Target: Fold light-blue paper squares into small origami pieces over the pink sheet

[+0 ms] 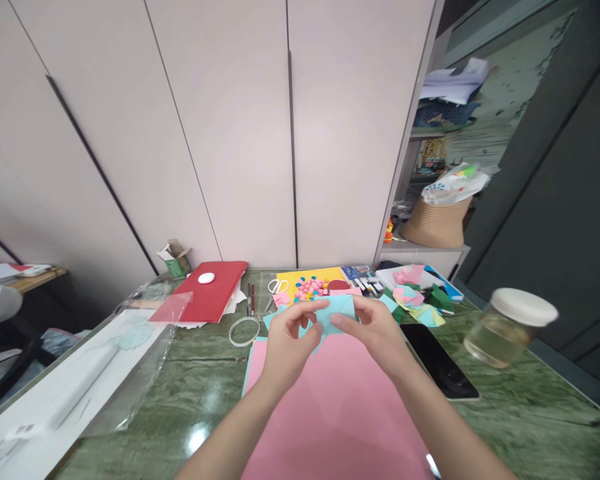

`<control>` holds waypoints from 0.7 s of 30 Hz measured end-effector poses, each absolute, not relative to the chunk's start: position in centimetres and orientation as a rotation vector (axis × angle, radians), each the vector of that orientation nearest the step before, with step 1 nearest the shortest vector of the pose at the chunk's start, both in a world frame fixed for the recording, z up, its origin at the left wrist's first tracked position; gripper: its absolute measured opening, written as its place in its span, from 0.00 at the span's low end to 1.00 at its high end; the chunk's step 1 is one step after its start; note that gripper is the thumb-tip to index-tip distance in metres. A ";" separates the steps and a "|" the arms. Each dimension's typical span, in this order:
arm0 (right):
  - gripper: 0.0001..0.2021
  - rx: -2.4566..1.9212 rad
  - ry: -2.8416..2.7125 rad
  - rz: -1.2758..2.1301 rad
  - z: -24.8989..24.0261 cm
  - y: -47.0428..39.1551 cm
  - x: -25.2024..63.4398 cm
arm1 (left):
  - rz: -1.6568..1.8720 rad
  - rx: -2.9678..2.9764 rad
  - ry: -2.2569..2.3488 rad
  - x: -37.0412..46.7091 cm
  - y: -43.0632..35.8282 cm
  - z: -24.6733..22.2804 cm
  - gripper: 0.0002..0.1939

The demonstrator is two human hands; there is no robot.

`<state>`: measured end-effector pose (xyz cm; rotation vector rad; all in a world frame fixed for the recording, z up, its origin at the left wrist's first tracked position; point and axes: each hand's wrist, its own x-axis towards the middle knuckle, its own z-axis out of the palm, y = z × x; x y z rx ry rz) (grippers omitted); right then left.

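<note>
Blue paper [341,307] is held up between the two hands, above the far end of a pink sheet [335,413] on the green table [190,380]. The left hand [296,330] has its left end between thumb and forefinger, which are bent round toward each other. The right hand [375,327] is clamped on its right end, thumb pressed on the near face and fingers behind.

On the far side, beyond the hands, a yellow sheet [291,279] bears small coloured balls [311,289], mostly pink. White scissors [279,287] lie just left of them, then two pens [251,300] and a red folder [205,300] with a white disc [207,277] on top. A pale ring [241,345] lies nearer, left of the left hand.

To the right of the right hand are paper scraps [410,295] at the far side, a black phone [440,360] nearer, and, farther right, a white-lidded jar [510,330] of pale liquid.
</note>
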<state>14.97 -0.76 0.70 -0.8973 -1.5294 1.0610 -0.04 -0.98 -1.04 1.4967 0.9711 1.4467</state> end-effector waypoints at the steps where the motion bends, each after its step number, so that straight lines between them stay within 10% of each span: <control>1: 0.08 -0.896 -1.527 1.053 0.6 -0.7 15.0 | 1.459 1.511 0.980 0.1 -1.0 -1.0 0.13; 21: 0.12 -0.844 -1.561 0.939 0.2 -0.2 16.0 | 1.338 1.438 0.871 -0.3 -0.5 -1.0 0.14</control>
